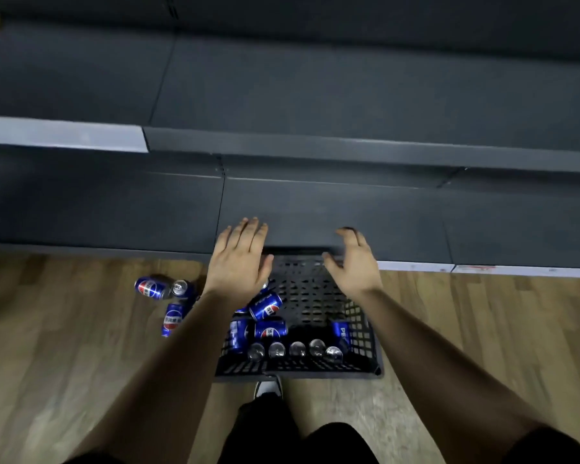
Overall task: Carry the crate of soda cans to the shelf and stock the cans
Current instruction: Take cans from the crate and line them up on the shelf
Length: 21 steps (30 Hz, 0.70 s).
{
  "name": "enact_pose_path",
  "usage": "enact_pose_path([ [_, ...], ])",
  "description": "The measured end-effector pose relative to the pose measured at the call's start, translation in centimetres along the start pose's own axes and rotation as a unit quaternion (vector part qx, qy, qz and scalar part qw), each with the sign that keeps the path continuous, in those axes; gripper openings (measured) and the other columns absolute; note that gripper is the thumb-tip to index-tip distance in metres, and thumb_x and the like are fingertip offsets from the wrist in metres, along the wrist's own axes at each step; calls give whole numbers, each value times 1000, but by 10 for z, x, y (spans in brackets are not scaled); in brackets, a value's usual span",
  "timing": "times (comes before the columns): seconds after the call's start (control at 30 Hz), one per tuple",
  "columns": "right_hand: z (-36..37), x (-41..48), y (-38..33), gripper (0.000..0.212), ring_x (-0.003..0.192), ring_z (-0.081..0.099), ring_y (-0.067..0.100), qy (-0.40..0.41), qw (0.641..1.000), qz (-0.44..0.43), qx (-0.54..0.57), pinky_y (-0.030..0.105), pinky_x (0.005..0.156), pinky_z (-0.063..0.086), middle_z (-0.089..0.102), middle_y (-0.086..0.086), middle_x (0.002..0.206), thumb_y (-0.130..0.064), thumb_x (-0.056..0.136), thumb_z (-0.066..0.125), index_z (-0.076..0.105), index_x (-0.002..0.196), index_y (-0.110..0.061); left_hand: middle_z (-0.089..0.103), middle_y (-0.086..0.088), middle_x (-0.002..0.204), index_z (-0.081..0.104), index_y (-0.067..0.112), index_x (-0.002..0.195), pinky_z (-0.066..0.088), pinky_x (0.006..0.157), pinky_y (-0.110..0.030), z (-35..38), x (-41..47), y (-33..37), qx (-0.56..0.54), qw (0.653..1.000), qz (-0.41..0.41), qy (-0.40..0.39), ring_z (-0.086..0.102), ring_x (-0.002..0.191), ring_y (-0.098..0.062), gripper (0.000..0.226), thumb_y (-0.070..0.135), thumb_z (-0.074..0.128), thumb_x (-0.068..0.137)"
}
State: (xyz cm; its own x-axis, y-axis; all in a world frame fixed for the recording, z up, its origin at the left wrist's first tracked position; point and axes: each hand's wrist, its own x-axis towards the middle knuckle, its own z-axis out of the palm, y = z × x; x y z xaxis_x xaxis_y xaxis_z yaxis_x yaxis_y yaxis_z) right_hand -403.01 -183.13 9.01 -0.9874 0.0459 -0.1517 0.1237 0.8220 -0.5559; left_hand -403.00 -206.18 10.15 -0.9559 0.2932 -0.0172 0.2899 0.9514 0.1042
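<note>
Knees [265, 430] down by the crate [298, 367] on the floor [81, 346] against the shelf [315, 209]; left hand [238, 262] and right hand [357, 266] hover above, fingers [248, 231] wide, empty. Loose cans [173, 316] beside it could roll underfoot

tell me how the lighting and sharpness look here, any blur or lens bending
Head view: dim, flat light, the dark grey metal shelf shows little detail; wide-angle lens bows its edges; light wooden floor smears near the bottom; blue soda cans in the black plastic mesh crate read clearly, silver tops glinting.
</note>
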Motion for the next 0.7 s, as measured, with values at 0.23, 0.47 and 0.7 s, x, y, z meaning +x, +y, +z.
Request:
enact_pose_path([
  [0.23,126,16,81,52,121,51,28,-54,999,2,2,34,92,44,50,9,134,-30,90,65,48,135,-12,47,-15,142,44,5,139,26,114,-47,150,-22,-18,-22,998,-61,-25,40,134,-29,62,43,27,93],
  [0.47,241,33,141,58,126,48,25,-90,996,-8,19,33,95,44,48,7,138,-33,89,67,44,139,-14,51,-14,137,45,6,138,36,105,-48,276,-39,-24,-32,993,-104,-40,46,128,-31,60,42,32,92],
  [0.7,325,42,175,60,127,47,26,-105,994,-22,36,35,96,45,49,7,138,-35,88,68,44,139,-16,54,-16,128,49,7,130,38,100,-48,363,-56,-40,-13,992,-111,-62,50,117,-33,54,39,33,90],
])
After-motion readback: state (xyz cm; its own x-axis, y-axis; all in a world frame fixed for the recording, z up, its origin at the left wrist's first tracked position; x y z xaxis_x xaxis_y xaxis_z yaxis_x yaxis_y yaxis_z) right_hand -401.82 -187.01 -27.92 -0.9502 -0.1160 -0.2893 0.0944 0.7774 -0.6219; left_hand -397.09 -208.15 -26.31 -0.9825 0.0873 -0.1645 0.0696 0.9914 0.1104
